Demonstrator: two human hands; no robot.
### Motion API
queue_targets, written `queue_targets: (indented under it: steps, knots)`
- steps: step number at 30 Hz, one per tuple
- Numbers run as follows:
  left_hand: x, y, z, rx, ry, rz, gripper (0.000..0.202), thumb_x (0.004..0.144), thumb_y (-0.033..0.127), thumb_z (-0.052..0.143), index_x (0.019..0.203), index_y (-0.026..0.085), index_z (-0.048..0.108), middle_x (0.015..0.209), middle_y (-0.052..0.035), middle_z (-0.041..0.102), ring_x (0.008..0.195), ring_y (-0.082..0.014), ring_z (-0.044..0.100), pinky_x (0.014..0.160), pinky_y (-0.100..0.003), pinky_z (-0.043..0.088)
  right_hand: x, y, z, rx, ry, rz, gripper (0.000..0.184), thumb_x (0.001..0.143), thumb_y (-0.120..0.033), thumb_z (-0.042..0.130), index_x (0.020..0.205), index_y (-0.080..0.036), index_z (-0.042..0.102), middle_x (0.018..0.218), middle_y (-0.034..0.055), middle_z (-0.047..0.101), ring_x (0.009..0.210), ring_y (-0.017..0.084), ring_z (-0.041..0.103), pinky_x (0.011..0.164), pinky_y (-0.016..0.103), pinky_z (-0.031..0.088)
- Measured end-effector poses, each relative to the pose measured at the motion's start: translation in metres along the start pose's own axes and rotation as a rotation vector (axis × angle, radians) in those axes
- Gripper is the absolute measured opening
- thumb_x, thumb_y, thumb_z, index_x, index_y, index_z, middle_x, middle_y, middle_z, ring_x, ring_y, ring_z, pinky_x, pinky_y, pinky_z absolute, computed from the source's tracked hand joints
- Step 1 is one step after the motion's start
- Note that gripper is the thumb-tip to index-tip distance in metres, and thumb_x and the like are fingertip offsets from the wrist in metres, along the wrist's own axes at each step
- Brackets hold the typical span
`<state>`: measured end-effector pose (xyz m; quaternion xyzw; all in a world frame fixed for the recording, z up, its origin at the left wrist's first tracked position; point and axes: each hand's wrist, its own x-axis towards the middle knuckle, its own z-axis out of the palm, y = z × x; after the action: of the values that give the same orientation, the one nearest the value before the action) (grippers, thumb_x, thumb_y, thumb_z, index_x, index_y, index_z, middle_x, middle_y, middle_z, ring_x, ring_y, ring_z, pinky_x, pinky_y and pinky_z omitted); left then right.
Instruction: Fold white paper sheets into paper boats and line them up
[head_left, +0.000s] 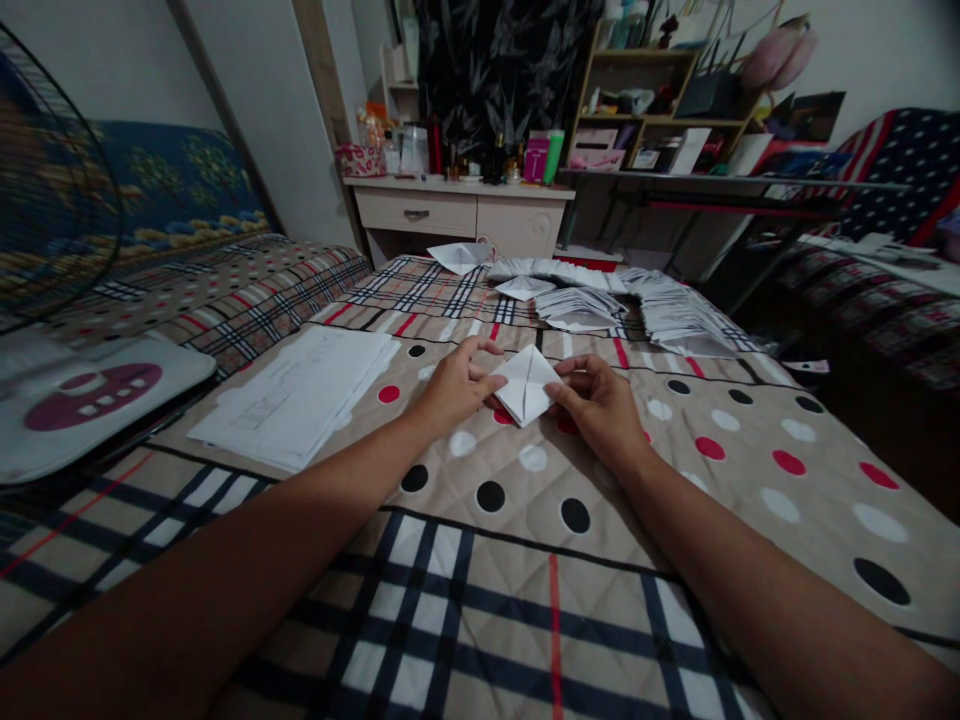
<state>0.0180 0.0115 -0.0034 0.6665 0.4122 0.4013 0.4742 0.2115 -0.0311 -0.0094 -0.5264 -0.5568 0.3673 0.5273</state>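
Folded paper square (529, 383), one: white, set cornerwise, a dark line down its middle; held between two hands, over the dotted part of the bedspread (442, 500). Whether its lower tip touches the cloth, I cannot tell.

Left hand (457, 388), one: at the square's left corner, thumb against the edge, index finger arched away with a gap, lower fingers partly hidden by the paper. The hold looks light.

Right hand (606, 405), one: at the square's right corner, thumb on the face, fingers curled behind, nearly closed on the paper. Opposite corners are gripped, it seems, to keep the layers together and the face flat.

Flat paper sheets (292, 395), one pile: left of the square, apart from it, faint drawing uppermost; presumably there to suit the left arm's reach.

Loose folded pieces (523, 288), two: beyond the square, one nearer, one farther off.

Fanned bundle (581, 312), one: beyond the square and slightly right, closely nested, likely to save room.

Long row of folded papers (679, 315), one: behind that bundle, bending round to the square's right; the overlap probably keeps it orderly.

Drawer cabinet (420, 213), one: well beyond the square, green tube (553, 158) upright on top.
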Motion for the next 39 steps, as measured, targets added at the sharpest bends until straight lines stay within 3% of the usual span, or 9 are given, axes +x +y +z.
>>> queue_targets:
  steps: [2, 5, 8, 10, 14, 17, 24, 34, 39]
  knots:
    - [-0.0012, 0.0010, -0.0003, -0.006, 0.027, 0.064, 0.046, 0.077, 0.012, 0.064, 0.119, 0.018, 0.047, 0.066, 0.0039, 0.065, 0.057, -0.0120, 0.066, 0.050, -0.017, 0.046, 0.0002, 0.0005, -0.0007, -0.007, 0.004, -0.008, 0.033, 0.071, -0.033, 0.071, 0.094, -0.022, 0.051, 0.067, -0.0010, 0.066, 0.055, 0.016, 0.062, 0.049, 0.025, 0.047]
    - [-0.0017, 0.0008, 0.0012, 0.024, 0.006, 0.128, 0.032, 0.077, 0.010, 0.061, 0.108, 0.017, 0.058, 0.080, 0.0000, 0.069, 0.065, -0.0114, 0.066, 0.058, -0.020, 0.050, -0.0008, 0.0007, 0.0000, 0.015, 0.005, -0.001, 0.033, 0.071, -0.033, 0.071, 0.092, -0.023, 0.048, 0.063, -0.0032, 0.063, 0.052, 0.016, 0.062, 0.047, 0.025, 0.046]
    - [-0.0014, -0.0012, 0.0030, 0.103, -0.043, 0.198, 0.021, 0.076, 0.010, 0.062, 0.094, 0.015, 0.070, 0.097, -0.0052, 0.073, 0.084, -0.0152, 0.068, 0.074, -0.025, 0.053, -0.0025, -0.0005, 0.0017, 0.067, -0.029, 0.001, 0.026, 0.073, -0.032, 0.070, 0.085, -0.022, 0.049, 0.064, -0.0033, 0.062, 0.049, 0.014, 0.059, 0.047, 0.024, 0.045]
    - [-0.0016, -0.0025, 0.0033, 0.123, -0.056, 0.223, 0.027, 0.072, 0.012, 0.068, 0.098, 0.015, 0.072, 0.103, -0.0066, 0.073, 0.093, -0.0178, 0.067, 0.082, -0.029, 0.052, -0.0032, -0.0015, 0.0030, 0.076, -0.060, -0.030, 0.023, 0.073, -0.032, 0.070, 0.082, -0.021, 0.052, 0.069, -0.0014, 0.063, 0.054, 0.013, 0.059, 0.051, 0.025, 0.046]
    - [-0.0031, -0.0023, 0.0019, 0.159, -0.066, 0.193, 0.047, 0.063, 0.015, 0.078, 0.109, 0.014, 0.070, 0.108, -0.0083, 0.072, 0.087, -0.0191, 0.068, 0.077, -0.031, 0.054, -0.0026, -0.0003, 0.0044, 0.009, -0.093, -0.129, 0.027, 0.068, -0.025, 0.073, 0.092, -0.019, 0.062, 0.086, 0.0030, 0.068, 0.076, 0.018, 0.063, 0.069, 0.029, 0.050]
    - [-0.0042, -0.0013, 0.0017, 0.224, -0.052, 0.221, 0.049, 0.062, 0.014, 0.080, 0.110, 0.016, 0.070, 0.113, -0.0083, 0.071, 0.092, -0.0205, 0.068, 0.081, -0.032, 0.054, -0.0019, 0.0023, 0.0039, -0.038, -0.105, -0.166, 0.033, 0.066, -0.022, 0.075, 0.098, -0.019, 0.065, 0.096, 0.0046, 0.070, 0.087, 0.020, 0.064, 0.077, 0.032, 0.050]
    - [-0.0046, -0.0015, 0.0049, 0.336, 0.094, 0.289, 0.040, 0.064, 0.011, 0.078, 0.103, 0.019, 0.074, 0.108, -0.0064, 0.073, 0.098, -0.0216, 0.067, 0.091, -0.035, 0.053, -0.0051, -0.0023, 0.0043, -0.210, -0.033, -0.183, 0.030, 0.069, -0.024, 0.073, 0.099, -0.018, 0.071, 0.091, 0.0048, 0.072, 0.074, 0.018, 0.061, 0.068, 0.030, 0.047]
    - [-0.0064, 0.0029, 0.0072, 0.436, 0.135, 0.364, 0.026, 0.064, 0.007, 0.077, 0.088, 0.017, 0.075, 0.093, -0.0038, 0.072, 0.088, -0.0177, 0.066, 0.085, -0.031, 0.053, -0.0062, -0.0032, 0.0046, -0.287, 0.006, -0.204, 0.024, 0.071, -0.026, 0.073, 0.093, -0.017, 0.074, 0.085, 0.0050, 0.072, 0.068, 0.017, 0.059, 0.063, 0.029, 0.044]
    - [-0.0053, 0.0011, 0.0066, 0.333, 0.087, 0.278, 0.027, 0.065, 0.009, 0.074, 0.092, 0.016, 0.072, 0.092, -0.0018, 0.072, 0.076, -0.0140, 0.064, 0.068, -0.024, 0.053, -0.0054, -0.0042, 0.0054, -0.188, -0.007, -0.171, 0.022, 0.068, -0.024, 0.073, 0.089, -0.017, 0.073, 0.086, 0.0040, 0.072, 0.071, 0.017, 0.061, 0.066, 0.029, 0.046]
